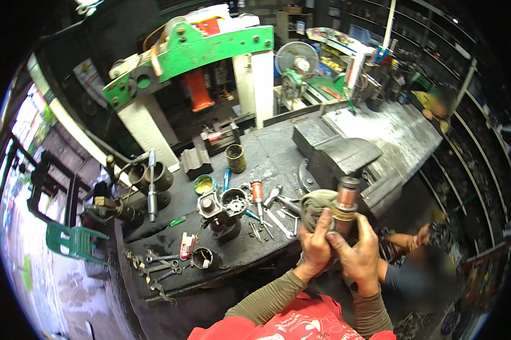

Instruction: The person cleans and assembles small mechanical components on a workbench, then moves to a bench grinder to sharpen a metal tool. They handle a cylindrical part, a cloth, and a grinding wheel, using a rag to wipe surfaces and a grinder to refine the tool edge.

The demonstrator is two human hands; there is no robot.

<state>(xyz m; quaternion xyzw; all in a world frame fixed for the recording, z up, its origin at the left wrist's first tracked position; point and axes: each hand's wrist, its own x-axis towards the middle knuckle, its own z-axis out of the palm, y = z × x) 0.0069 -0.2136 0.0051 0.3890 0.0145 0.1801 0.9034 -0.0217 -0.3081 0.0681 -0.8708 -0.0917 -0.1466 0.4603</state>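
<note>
In front of my chest, at the bench's front edge, I hold a motor armature with a copper-coloured band, its dark end up. My right hand wraps its lower part from the right. My left hand is closed on a grey-green rag pressed against the armature's left side. Both thumbs lie close together over it, and the lower end is hidden by my hands. Just beyond stands a large bench vise. Left of my hands lie wrenches, a red-handled tool and an opened metal motor housing.
A green and white press frame rises behind the dark bench. Spanners, a rusty can and a yellow grease tub occupy its left part. A green chair stands left. People are at the right, one crouching close by.
</note>
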